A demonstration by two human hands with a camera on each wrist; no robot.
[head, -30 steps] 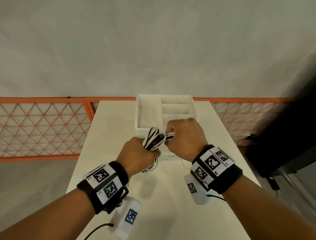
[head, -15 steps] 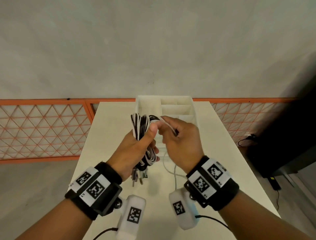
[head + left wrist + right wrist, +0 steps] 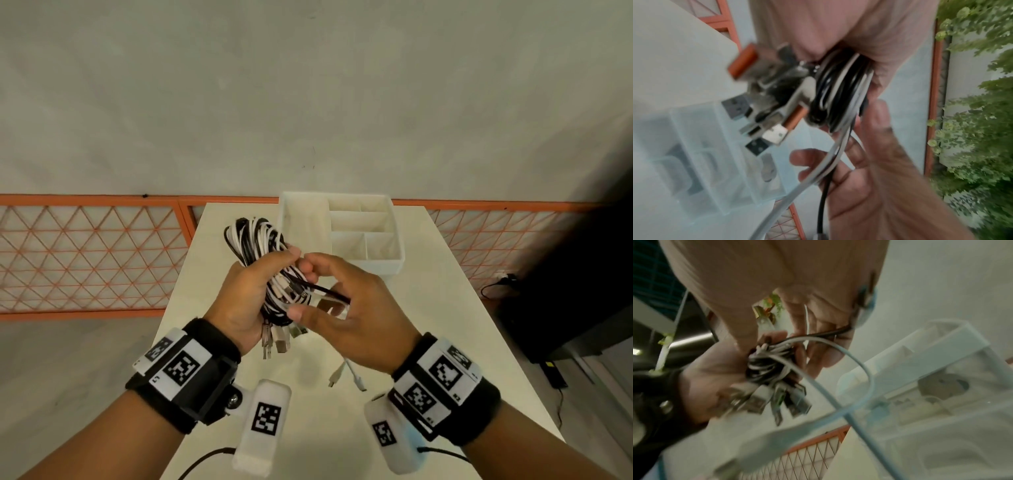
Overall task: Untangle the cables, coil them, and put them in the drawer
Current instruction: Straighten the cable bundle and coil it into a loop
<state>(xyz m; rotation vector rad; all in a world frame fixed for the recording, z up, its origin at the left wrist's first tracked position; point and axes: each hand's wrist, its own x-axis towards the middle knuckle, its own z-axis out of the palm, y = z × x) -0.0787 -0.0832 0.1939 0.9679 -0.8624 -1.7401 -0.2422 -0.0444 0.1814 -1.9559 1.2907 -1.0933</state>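
Observation:
My left hand grips a bundle of black and white cables above the table; its loops rise over my fist. Several USB plugs hang out below the palm and show close up as the plugs in the left wrist view. My right hand holds loose strands running from the bundle: a black strand crosses my fingers, and white ends dangle down to the table. The white drawer organiser stands behind my hands, with divided compartments.
The white table reaches from me to an orange lattice fence along a grey wall. A dark cabinet with floor cables stands to the right. Greenery shows in the left wrist view.
The bundle has risen from in front of the organiser and swung left, with its loops now upright. My right hand has drawn strands out to the right, and both wrists have come toward me.

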